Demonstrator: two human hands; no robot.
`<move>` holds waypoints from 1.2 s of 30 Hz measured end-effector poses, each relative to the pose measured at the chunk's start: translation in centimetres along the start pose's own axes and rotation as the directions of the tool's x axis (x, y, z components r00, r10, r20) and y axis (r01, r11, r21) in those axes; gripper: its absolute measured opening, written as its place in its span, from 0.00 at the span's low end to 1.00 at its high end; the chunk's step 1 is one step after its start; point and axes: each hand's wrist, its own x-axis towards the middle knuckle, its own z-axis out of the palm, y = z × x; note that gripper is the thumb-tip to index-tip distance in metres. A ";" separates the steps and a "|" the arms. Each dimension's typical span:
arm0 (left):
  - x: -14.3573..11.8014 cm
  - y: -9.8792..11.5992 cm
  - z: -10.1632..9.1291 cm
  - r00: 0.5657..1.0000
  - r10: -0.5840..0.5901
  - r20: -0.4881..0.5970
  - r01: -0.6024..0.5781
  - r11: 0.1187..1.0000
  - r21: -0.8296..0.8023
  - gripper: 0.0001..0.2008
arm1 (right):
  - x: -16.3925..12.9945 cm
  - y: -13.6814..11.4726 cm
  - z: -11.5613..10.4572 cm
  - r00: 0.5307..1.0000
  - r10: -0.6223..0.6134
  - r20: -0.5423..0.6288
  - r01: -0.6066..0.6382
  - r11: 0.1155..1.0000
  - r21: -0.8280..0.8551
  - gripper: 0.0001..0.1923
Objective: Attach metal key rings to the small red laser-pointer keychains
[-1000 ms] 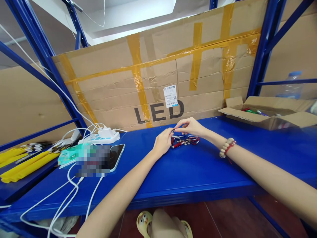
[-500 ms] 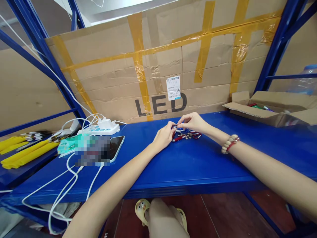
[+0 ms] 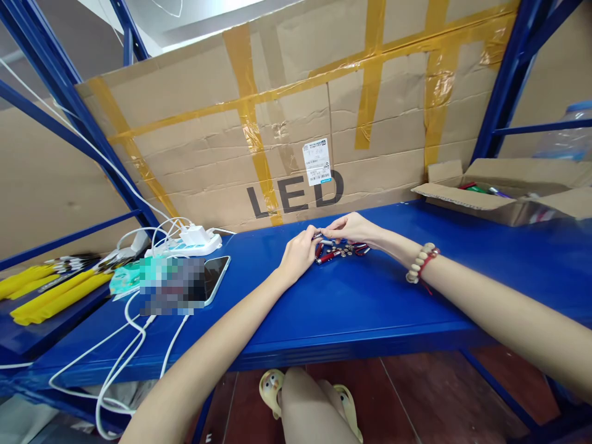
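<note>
On the blue shelf (image 3: 351, 308) lies a small heap of red and silver keychain flashlights (image 3: 340, 253). My left hand (image 3: 298, 253) and my right hand (image 3: 351, 228) meet just above the heap, fingertips pinched together on one small silver flashlight (image 3: 320, 237) held between them. A beaded bracelet (image 3: 419, 262) sits on my right wrist. The part gripped is too small to make out in detail.
A phone (image 3: 215, 280), a white power strip (image 3: 187, 246) and trailing white cables (image 3: 134, 333) lie at the left. Yellow items (image 3: 50, 293) lie on the left shelf. An open cardboard box (image 3: 499, 197) stands at the right; a taped LED carton (image 3: 296, 142) forms the back wall.
The hands stay together over the heap with small finger movements; the view has shifted slightly, so everything sits a little higher and to the left.
</note>
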 end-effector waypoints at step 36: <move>0.2 0.6 -0.5 0.990 -0.005 0.142 0.008 1.000 -0.023 0.03 | 0.8 1.4 -0.9 0.959 -0.266 0.103 0.275 0.957 -0.093 0.12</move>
